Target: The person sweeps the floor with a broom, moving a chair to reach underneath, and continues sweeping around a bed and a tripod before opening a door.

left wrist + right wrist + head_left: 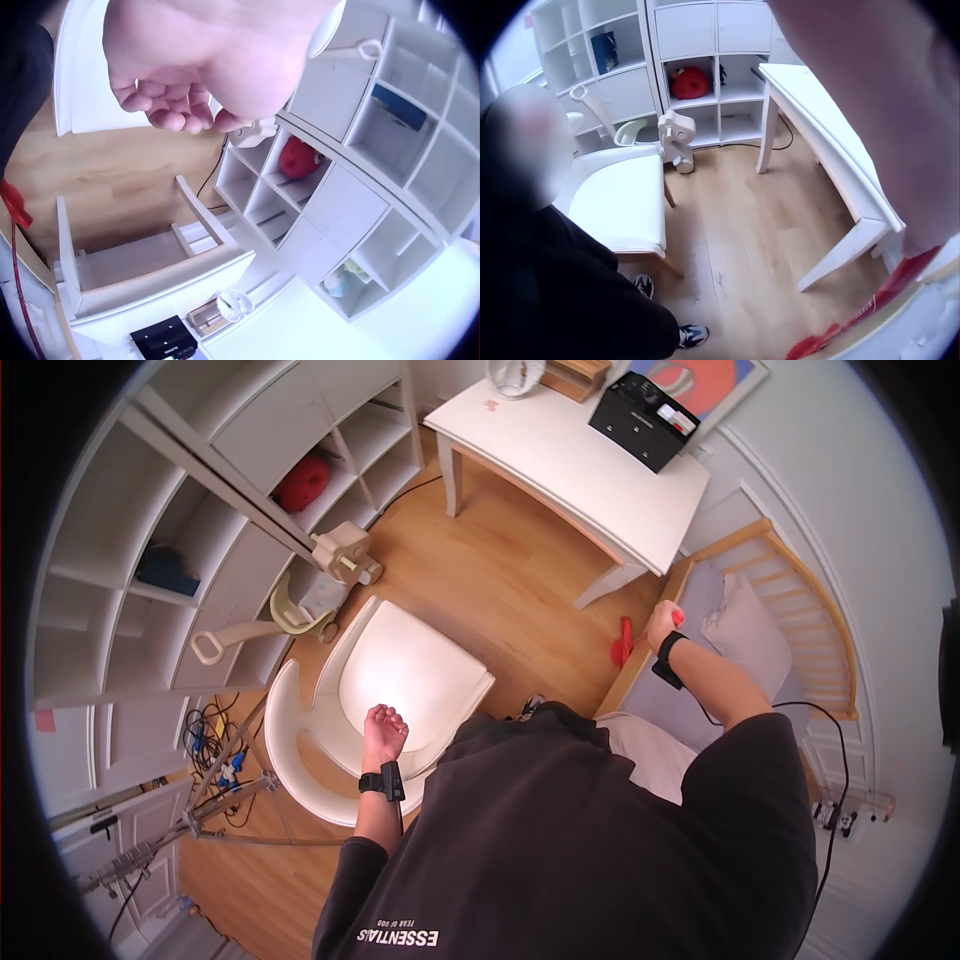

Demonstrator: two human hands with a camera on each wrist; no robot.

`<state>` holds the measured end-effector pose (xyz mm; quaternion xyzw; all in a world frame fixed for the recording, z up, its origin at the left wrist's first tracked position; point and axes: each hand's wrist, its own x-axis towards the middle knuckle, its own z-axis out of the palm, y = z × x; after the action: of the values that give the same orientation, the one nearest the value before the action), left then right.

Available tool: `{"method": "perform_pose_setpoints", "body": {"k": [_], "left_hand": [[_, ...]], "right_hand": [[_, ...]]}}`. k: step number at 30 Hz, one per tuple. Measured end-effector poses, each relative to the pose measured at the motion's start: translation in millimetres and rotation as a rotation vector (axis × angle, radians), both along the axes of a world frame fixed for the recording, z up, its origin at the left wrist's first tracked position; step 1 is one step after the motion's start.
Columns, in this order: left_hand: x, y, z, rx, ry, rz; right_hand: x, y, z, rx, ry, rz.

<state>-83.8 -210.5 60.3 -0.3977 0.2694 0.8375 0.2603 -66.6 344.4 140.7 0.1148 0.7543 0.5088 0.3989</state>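
My right hand (661, 626) grips a long red stick-like tool (889, 289) beside the wooden-railed bed. The tool has a narrow shaft with white lettering and a wider, jagged red end low near the floor in the right wrist view; its exact kind cannot be told. A bit of red pokes out of the fist in the head view. My left hand (385, 734) hovers by the seat of the white chair (400, 670), fingers loosely curled with nothing in them.
A white table (560, 450) bearing a black box (643, 422) stands ahead. Shelving (230, 550) lines the left, with a ride-on toy (345, 555) before it. The bed (780, 610) is at right. A metal tripod (215, 815) and cables (205, 735) lie behind the chair.
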Motion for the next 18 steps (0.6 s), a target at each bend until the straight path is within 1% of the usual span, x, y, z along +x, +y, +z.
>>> {"method": "perform_pose_setpoints", "body": {"k": [1, 2, 3, 4, 5, 7, 8, 9, 11, 12, 13, 15, 16, 18], "left_hand": [[4.5, -1.3, 1.2, -0.006, -0.031, 0.021], [7.9, -4.2, 1.4, -0.016, -0.041, 0.03], [11.1, -6.9, -1.0, -0.014, -0.045, 0.052], [14.4, -9.8, -5.5, -0.006, -0.044, 0.043], [17.1, -13.2, -9.2, 0.0, -0.042, 0.027], [18.9, -16.1, -16.4, 0.007, -0.058, 0.039], [19.0, -16.7, -20.8, 0.014, -0.067, 0.033], [18.4, -17.0, -21.7, 0.024, -0.078, 0.028], [16.4, -15.1, -23.1, 0.027, -0.068, 0.017], [14.7, -13.7, -22.1, 0.022, -0.057, -0.002], [12.0, -12.3, -21.3, 0.027, -0.057, 0.011], [6.5, -11.9, -19.3, 0.023, -0.024, -0.026], [3.9, -11.9, -17.7, 0.024, -0.022, -0.022], [-2.5, -14.0, -16.7, 0.025, -0.018, -0.024]], "right_hand": [[-9.7, -4.5, 15.3, -0.057, -0.012, 0.047], [-15.4, -8.1, 40.7, -0.063, -0.007, 0.1], [-16.9, 26.0, 27.1, -0.1, 0.096, 0.158], [-19.1, 34.7, 44.4, -0.138, 0.11, 0.142], [-13.9, 49.6, 58.0, -0.167, 0.181, 0.236], [-8.5, 65.3, 89.9, -0.308, 0.272, 0.161], [-8.6, 54.8, 115.9, -0.382, 0.287, 0.025], [-8.7, 41.8, 139.6, -0.405, 0.285, -0.096], [2.8, 66.6, 131.5, -0.495, 0.332, -0.199], [8.5, 72.8, 124.5, -0.526, 0.352, -0.282], [12.0, 76.4, 118.0, -0.557, 0.374, -0.365], [13.4, 64.3, 113.0, -0.581, 0.35, -0.531], [15.4, 55.0, 110.7, -0.615, 0.366, -0.459], [11.7, 22.2, 104.4, -0.636, 0.4, -0.437]]}}
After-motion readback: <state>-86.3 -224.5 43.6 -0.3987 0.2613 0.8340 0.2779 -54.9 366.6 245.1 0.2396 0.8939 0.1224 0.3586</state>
